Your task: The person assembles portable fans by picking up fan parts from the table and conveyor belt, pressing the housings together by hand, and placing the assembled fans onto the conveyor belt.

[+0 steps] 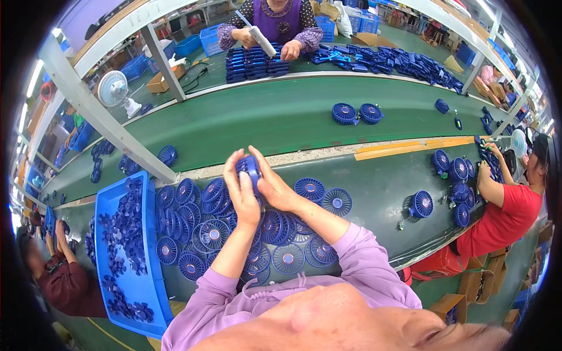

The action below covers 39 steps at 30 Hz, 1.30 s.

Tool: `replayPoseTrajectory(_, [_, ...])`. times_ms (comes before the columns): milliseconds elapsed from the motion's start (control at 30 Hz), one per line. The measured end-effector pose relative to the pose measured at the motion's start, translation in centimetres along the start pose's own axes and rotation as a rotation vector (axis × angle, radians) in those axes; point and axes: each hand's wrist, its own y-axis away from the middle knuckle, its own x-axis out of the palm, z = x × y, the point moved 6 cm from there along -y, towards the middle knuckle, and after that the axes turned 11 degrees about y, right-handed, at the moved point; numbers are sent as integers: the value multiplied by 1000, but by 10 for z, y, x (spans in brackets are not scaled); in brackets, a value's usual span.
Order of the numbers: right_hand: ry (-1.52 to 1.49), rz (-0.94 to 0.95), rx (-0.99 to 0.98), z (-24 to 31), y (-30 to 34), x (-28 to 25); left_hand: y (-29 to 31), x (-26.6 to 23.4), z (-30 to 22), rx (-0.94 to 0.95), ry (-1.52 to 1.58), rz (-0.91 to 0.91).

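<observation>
Between my two hands, above the near work surface, is a round blue fan head (249, 169) with a slatted rim. My left hand (240, 196) wraps its left side, fingers pointing up. From the right, my right hand (274, 186) presses against it, its fingers closed round the fan. Part of the fan is hidden by my palms. Beneath my forearms lies a spread of round blue fan grilles (215, 233), overlapping one another. More grilles (288, 258) lie close to my body.
At left stands a blue tray (153, 257) holding many small blue parts. A green conveyor belt (263, 111) runs beyond, carrying fan heads (344, 113). Across it, a person (278, 23) holds a white tool. At right, a person in red (497, 199) works beside more fan heads (421, 204).
</observation>
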Motion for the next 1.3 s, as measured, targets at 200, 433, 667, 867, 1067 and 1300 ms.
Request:
replayPoseTrajectory(200, [200, -160, -130, 9, 7, 2, 0, 2, 7, -55, 141, -45])
replayPoseTrajectory(433, [26, -176, 36, -11, -3, -2, -8, 0, 27, -38, -19, -74])
replayPoseTrajectory(667, [579, -315, 284, -84, -22, -120, -59, -43, 94, -26, -434, 77])
replayPoseTrajectory(867, [1133, -214, 302, -85, 37, -161, -132, -188, 149, 38, -995, -69])
replayPoseTrajectory(1067, [908, 215, 367, -41, 71, -92, -171, -213, 189, -334, -1472, 255])
replayPoseTrajectory(1300, [948, 373, 373, -27, 64, -73, -189, -224, 164, -215, -1482, 279])
